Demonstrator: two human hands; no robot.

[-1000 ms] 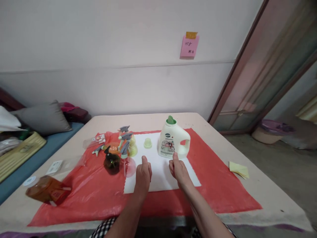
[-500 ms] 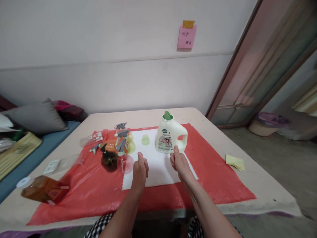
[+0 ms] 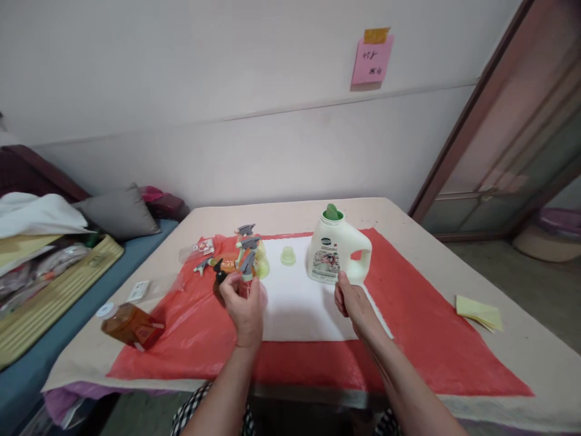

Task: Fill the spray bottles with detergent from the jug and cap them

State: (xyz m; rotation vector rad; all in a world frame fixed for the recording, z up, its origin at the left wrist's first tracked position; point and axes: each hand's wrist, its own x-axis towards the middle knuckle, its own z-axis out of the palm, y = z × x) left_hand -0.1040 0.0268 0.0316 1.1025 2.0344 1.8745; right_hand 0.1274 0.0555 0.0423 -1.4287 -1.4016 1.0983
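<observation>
Left hand (image 3: 242, 306) fingers curled around the pink spray bottle (image 3: 247, 280) at the left edge of the white mat (image 3: 299, 303), among a cluster of small spray bottles; grip looks closed on it, though the hand hides the bottle body. Right hand (image 3: 351, 301) loosely curled, holding nothing, thumb just below the cream detergent jug (image 3: 336, 254). Small green cap (image 3: 287, 256) sits between cluster and jug. Amber bottle (image 3: 129, 327) lies on its side, far left.
</observation>
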